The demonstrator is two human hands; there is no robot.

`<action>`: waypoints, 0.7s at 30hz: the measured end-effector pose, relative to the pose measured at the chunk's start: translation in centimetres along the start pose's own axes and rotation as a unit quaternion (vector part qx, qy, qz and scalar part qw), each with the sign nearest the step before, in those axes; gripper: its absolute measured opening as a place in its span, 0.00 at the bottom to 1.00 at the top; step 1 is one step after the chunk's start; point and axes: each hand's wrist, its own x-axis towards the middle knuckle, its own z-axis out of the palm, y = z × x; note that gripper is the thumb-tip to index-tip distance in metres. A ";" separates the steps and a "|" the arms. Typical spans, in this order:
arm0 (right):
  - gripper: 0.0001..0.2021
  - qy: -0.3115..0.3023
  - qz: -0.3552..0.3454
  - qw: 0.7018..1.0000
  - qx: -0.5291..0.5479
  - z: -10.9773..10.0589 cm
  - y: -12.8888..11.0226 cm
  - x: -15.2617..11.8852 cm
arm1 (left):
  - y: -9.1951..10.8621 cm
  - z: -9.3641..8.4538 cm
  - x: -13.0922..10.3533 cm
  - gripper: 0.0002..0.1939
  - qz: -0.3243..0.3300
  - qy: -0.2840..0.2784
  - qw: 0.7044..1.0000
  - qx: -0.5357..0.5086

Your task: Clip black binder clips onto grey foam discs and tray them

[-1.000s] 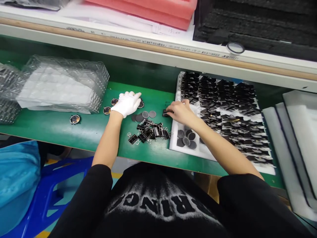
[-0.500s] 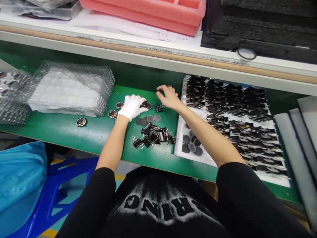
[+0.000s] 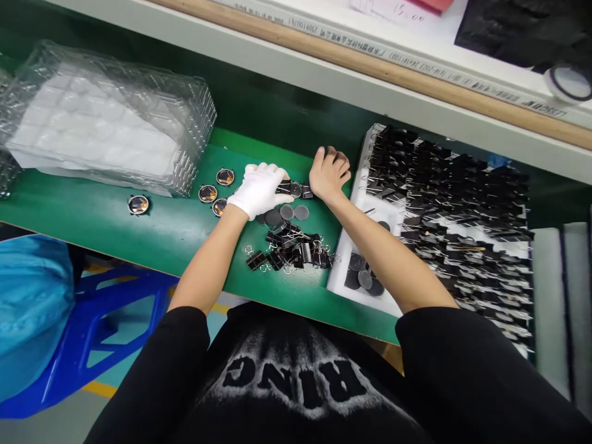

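My left hand [image 3: 259, 190], in a white glove, closes thumb and fingers on a black binder clip [image 3: 284, 187] beside a dark round disc [image 3: 296, 190]. My bare right hand [image 3: 329, 174] is just right of another binder clip [image 3: 307, 191], its fingers bent and apart; a small dark patch between them cannot be made out. Several grey discs [image 3: 287, 213] lie below the glove, above a heap of binder clips [image 3: 296, 248]. Left of the glove are round watch-like pieces with dark, orange-marked faces [image 3: 208, 193].
A white foam tray [image 3: 340, 280] at right holds rows of binder clips [image 3: 444, 179] and loose dark discs [image 3: 365, 279]. Clear plastic trays [image 3: 194, 123] are stacked at left. A shelf edge [image 3: 324, 52] overhangs the green bench [image 3: 176, 237]. A blue stool [image 3: 102, 327] stands below.
The view has tilted down and shifted. My right hand has come down beside the binder clip near the glove, and my left hand has closed on a clip.
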 end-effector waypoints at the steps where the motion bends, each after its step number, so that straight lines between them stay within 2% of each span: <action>1: 0.34 0.003 -0.001 1.000 -0.002 0.1 0.1 0.1 | 0.1 0.1 0.1 0.28 0.002 0.000 1.000 -0.006; 9: 0.33 -0.022 0.018 0.999 -0.027 -0.3 -0.2 0.1 | 0.4 0.5 0.6 0.28 0.000 -0.006 1.000 -0.022; 16: 0.31 0.010 0.027 1.000 -0.002 -0.1 -0.4 0.0 | 0.5 0.7 0.7 0.28 0.005 0.001 1.000 -0.021; 21: 0.29 0.001 0.041 0.999 0.011 -0.6 -0.9 -0.2 | 0.4 0.5 0.7 0.26 0.018 0.016 1.000 -0.013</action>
